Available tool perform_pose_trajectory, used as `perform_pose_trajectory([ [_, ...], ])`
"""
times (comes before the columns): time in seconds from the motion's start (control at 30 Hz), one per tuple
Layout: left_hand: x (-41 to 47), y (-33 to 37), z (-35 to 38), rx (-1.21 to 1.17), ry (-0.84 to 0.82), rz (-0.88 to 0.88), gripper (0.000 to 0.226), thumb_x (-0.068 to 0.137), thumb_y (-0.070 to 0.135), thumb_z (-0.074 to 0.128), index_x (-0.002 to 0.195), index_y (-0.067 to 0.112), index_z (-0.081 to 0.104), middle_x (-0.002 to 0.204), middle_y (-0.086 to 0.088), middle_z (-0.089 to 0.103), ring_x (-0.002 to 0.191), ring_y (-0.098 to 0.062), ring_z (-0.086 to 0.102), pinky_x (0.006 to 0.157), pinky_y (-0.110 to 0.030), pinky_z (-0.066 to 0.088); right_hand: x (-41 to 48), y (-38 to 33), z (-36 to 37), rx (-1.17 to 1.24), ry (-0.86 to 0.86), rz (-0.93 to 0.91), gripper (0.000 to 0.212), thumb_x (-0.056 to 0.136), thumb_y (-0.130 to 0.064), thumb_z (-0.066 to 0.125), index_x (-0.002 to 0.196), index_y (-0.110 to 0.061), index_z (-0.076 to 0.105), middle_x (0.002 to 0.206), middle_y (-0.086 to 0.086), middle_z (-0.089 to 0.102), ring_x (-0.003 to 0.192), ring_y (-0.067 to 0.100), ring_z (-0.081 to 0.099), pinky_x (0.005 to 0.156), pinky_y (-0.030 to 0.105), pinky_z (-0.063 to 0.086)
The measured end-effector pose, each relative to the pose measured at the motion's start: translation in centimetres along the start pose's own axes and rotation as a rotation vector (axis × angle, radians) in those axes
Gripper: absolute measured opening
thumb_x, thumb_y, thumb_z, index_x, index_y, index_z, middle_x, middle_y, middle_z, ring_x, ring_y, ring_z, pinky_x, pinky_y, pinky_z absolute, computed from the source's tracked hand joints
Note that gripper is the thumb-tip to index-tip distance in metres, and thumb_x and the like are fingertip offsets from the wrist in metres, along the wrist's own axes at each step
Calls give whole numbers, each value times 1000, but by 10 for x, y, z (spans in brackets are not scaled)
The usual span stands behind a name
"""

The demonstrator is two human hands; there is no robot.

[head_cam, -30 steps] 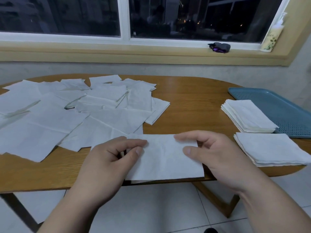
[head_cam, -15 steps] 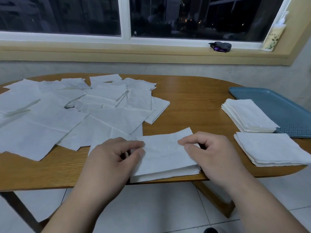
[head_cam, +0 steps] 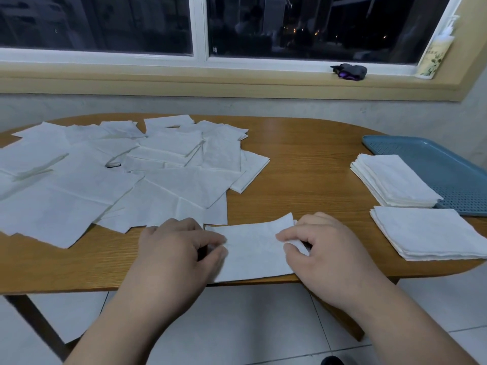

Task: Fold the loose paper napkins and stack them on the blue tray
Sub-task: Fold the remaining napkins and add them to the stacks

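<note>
A white paper napkin [head_cam: 253,248], folded to a strip, lies at the table's near edge. My left hand [head_cam: 179,248] pinches its left end between thumb and fingers. My right hand [head_cam: 321,248] pinches its right end, where a corner curls up. Several loose unfolded napkins [head_cam: 118,180] are spread over the left half of the table. One stack of folded napkins [head_cam: 392,180] sits partly on the blue tray [head_cam: 434,159] at the right. A second folded stack [head_cam: 427,233] rests on the table in front of the tray.
The wooden table [head_cam: 303,167] has bare wood between the loose napkins and the stacks. On the window sill behind stand a lotion bottle [head_cam: 437,54] and a small dark object [head_cam: 350,71]. Tiled floor shows below the near table edge.
The napkin's far half was lifted and brought toward me, then laid flat. Both hands have moved lower onto its ends and now pinch them.
</note>
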State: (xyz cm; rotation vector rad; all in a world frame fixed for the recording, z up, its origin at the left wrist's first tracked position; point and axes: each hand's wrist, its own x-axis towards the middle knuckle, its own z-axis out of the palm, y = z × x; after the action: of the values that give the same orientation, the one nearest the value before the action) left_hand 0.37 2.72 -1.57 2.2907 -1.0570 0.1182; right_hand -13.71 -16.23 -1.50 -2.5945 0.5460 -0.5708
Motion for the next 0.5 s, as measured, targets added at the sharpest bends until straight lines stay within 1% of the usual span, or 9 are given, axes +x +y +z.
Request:
perform_pose_trajectory([
  [0.07,0,-1,2,61,49,19,4,82,45,72,85,46,74,74,18,53,81,-8,52,81,-37,30,-1,0,-1,-51,7,-6,20,89,-24,63,101,-32,77,76,-23,48,94,-2,45,82,20,36],
  [0.1,0,-1,2,84,68,34,7,80,49,68,83,46,73,74,17,50,78,-10,51,78,-37,30,-1,0,-2,-60,13,8,19,89,-26,63,101,-32,76,77,-21,47,94,1,45,80,20,36],
  [0.2,-2,-1,1,75,65,85,23,80,57,52,82,46,72,79,20,48,79,-9,48,73,-35,33,-2,2,-4,-67,23,55,17,88,-30,62,101,-33,74,83,-19,47,96,4,44,81,21,40],
  [0.3,-4,-3,4,28,-5,171,25,82,57,51,87,46,73,88,27,54,89,-2,48,77,-32,38,-2,3,-5,-77,9,63,19,89,-32,60,103,-35,72,89,-20,46,99,4,43,83,21,40],
  [0.4,-3,-5,6,34,-28,202,24,82,55,51,88,46,72,90,32,57,90,0,48,80,-23,34,-3,4,-7,-98,6,59,20,89,-32,60,106,-34,72,91,-22,45,100,3,43,82,21,41],
  [0.5,-3,-4,3,33,-38,211,21,82,54,52,87,47,71,92,34,58,93,1,48,83,-22,33,-3,5,-8,-90,17,44,23,90,-31,58,108,-34,71,93,-22,47,103,2,44,83,22,43],
])
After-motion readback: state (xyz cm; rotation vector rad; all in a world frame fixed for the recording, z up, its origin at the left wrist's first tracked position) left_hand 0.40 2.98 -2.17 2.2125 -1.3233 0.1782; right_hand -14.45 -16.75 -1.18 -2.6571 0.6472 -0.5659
